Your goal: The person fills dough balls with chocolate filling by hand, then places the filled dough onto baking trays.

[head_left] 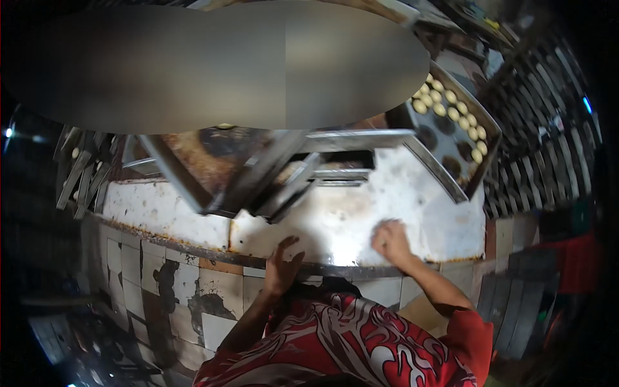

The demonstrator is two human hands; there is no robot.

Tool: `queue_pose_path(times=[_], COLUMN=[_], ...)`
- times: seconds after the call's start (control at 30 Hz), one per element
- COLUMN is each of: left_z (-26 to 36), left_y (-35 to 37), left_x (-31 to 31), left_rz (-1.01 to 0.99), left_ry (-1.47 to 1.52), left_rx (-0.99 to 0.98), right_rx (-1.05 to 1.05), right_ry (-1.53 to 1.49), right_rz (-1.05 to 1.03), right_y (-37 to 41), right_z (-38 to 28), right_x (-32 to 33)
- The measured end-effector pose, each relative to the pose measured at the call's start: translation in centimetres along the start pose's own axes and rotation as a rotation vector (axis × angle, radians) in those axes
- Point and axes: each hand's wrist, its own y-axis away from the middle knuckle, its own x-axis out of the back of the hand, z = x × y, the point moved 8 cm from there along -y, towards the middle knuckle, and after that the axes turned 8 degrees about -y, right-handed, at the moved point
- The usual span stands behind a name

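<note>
My left hand is over the front edge of the white worktop, thumb and fingers apart and nothing seen in it. Farther right, my right hand is held low over the same worktop, slightly blurred, with its fingers curled in. Whether something lies inside those fingers is hidden. Beyond my hands, a browned metal baking tray lies at an angle, with more metal trays beside it. Another baking tray, at the right, holds several pale round dough balls.
Slatted racks stand along the right side, and another rack at the left. Below the worktop is a cracked tiled front. Grey crates and a red object are at lower right. A blurred patch covers the upper view.
</note>
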Motion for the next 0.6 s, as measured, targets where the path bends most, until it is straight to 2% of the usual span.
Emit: queue_pose_path(times=[0.03,0.07,0.13,0.2,0.23,0.3,0.33,0.4,0.43,0.5,0.57,0.6], left_z=[-1.1,-1.6,-0.8,2.0,2.8,1.6,0.7,-1.4,-2.6,-3.3,-3.4,-3.3], left_y=[0.2,0.2,-0.4,-1.5,-1.8,-1.8,-1.9,-1.9,-1.9,-2.2,-2.4,-2.4], left_x=[0.2,0.3,-1.0,-0.8,-0.4,0.5,1.3,2.4,2.7,4.2,4.8,4.8], left_rz=[-0.027,-0.003,-0.046,-0.236,-0.333,-0.485,-0.526,-0.547,-0.552,-0.546,-0.571,-0.595], left_ry=[0.003,0.007,0.167,0.179,0.265,0.354,0.373,0.394,0.424,0.418,0.397,0.372], left_rx=[0.041,0.042,-0.083,-0.176,-0.143,-0.108,-0.108,-0.136,-0.144,-0.192,-0.229,-0.245], right_rx=[-0.084,-0.12,-0.202,-0.281,-0.233,-0.081,-0.148,-0.432,-0.721,-0.591,-0.391,-0.046], right_ry=[0.273,0.236,0.095,-0.094,-0.072,0.179,0.362,0.323,0.084,-0.43,-0.453,-0.416], right_rz=[0.245,0.445,0.528,0.48,0.46,0.324,0.217,-0.123,-0.537,-0.916,-0.892,-0.737], right_y=[-2.3,-4.7,-8.1,-8.1,-7.1,-5.0,-3.9,-3.0,-1.4,-4.6,-10.7,-14.6], right_z=[-0.5,-0.2,0.6,-1.0,-2.7,-7.1,-8.1,-7.7,-6.0,-17.4,-28.9,-33.6], right_x=[3.1,4.2,2.6,-0.8,-2.2,-3.2,-3.5,-3.3,-4.3,-0.7,7.0,11.1])
